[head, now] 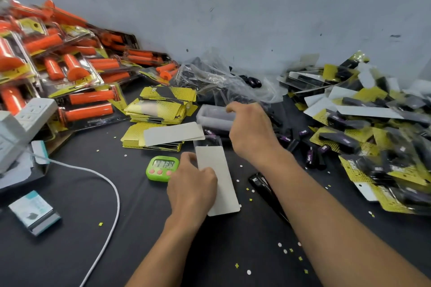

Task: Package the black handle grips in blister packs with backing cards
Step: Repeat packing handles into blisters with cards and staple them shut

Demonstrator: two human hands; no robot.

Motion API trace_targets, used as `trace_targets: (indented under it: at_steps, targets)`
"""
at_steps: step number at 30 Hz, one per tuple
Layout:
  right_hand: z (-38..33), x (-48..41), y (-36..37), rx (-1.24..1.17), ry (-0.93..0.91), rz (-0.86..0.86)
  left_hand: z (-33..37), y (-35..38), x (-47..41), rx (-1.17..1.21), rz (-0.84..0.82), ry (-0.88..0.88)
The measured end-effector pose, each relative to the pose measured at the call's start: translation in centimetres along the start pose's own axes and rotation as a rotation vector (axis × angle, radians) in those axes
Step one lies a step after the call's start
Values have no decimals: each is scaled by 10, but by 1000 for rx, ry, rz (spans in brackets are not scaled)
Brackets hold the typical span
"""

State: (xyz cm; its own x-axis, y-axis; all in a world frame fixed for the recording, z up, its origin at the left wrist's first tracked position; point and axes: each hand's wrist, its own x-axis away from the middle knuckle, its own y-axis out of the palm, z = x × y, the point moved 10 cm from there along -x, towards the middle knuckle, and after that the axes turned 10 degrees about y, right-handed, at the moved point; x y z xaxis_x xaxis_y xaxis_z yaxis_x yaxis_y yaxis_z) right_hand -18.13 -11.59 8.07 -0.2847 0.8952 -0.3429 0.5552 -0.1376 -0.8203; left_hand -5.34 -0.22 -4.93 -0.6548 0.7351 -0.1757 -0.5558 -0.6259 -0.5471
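Orange grip packs (pixel 70 72) heap in the table's (pixel 70 251) far-left corner, behind a power strip (pixel 28 119) and a white cable (pixel 114 193). Yellow backing cards (pixel 161 105) sit stacked toward the middle of the far edge, with a green timer (pixel 162 168) just in front of them.

Beside the timer, the left hand (pixel 191 191) holds a blister pack (pixel 219 182) turned white card side up. From that hold, the card could slip out of the clear shell, or the pack could tip. Only its left edge is gripped, with the fingers curled over it.

Farther right, the right hand (pixel 251 133) hangs over a stack of clear blisters (pixel 212 116), near the loose black handle grips (pixel 310 154). A careless reach there may topple the stack or scatter grips toward the near edge. Its fingers bend downward and are blurred; whether they hold anything I cannot tell.

Finished black packs (pixel 373 135) pile along the right edge.
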Motion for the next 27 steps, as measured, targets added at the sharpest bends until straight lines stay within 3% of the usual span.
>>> trace_targets:
  at_steps: [3,5,9,16,21,27]
  targets:
    - [25,-53,66,356,40,-414,-3,3,-4,-61,9,-15]
    - [45,-58,94,552,27,-523,-7,5,-8,-58,11,-25]
    - [50,-74,87,403,31,-399,-8,11,-14,-64,-6,-20]
    - [43,-53,75,276,38,-405,-3,12,-16,-83,-30,18]
    - [28,9,32,-130,156,-92,0,7,-14,169,45,64]
    - [56,96,65,-545,473,-194,11,7,-15,385,26,182]
